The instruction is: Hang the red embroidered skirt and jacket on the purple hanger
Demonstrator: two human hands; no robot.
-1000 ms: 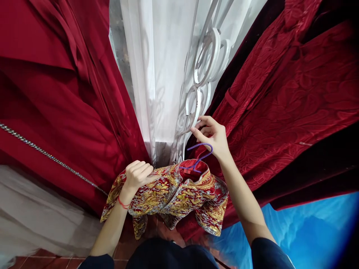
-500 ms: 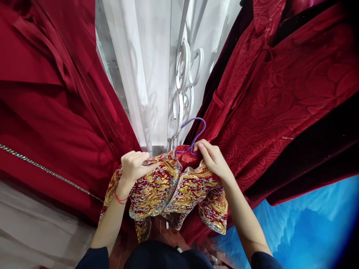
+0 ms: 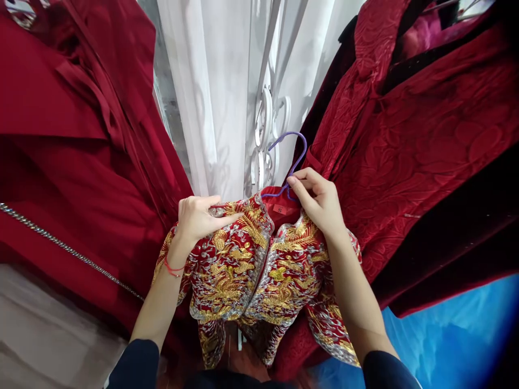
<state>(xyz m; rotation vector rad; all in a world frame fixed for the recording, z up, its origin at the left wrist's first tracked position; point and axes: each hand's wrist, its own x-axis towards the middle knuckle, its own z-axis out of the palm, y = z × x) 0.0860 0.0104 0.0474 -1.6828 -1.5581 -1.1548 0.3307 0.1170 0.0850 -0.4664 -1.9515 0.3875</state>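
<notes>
A red jacket with gold and silver embroidery hangs on a purple hanger in front of me. Its collar shows a small red size tag marked S. My left hand is closed over the shoulder on the left, thumb on the front of the cloth, fingers behind. With thumb and fingertips, my right hand pinches the purple hanger at the base of its hook. The hook's end is free in the air, close to white scrollwork. A red string bracelet circles my left wrist.
Dark red garments hang on the left, with a silvery chain trim. Patterned red garments hang on the right. Between them stand a white curtain and white metal scrollwork. Blue fabric lies at lower right.
The jacket and hanger have risen in view and look larger. My right hand has shifted from the collar and shoulder up to the hanger's hook base. My left hand keeps its hold.
</notes>
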